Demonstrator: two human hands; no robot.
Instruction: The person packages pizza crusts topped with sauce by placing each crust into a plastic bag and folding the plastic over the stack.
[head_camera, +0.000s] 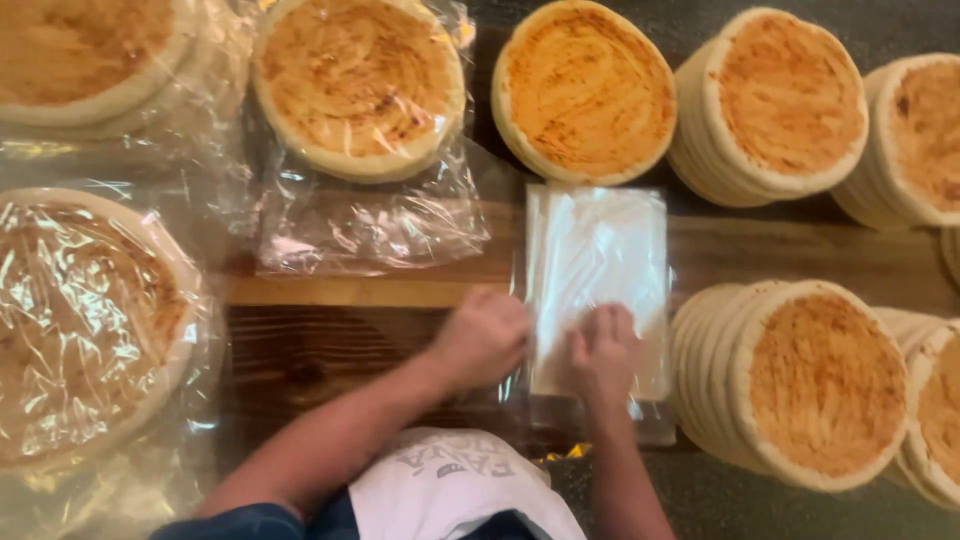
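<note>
Your left hand (483, 335) and right hand (602, 350) both pinch the stack of clear bags (597, 275), fingers clenched to peel one, right beside the flatbread stacks (800, 385).

Two hands work at the table — the left hand (483, 335) and the right hand (603, 352). One stack of clear plastic bags (597, 275) lies under them. Three bagged flatbread stacks show: (80, 320), (360, 85) and (85, 60) (the last cut off by the frame's edge). Unbagged flatbread stacks number at least five — (585, 90), (775, 105), (915, 135), (800, 385), (935, 410).
</note>
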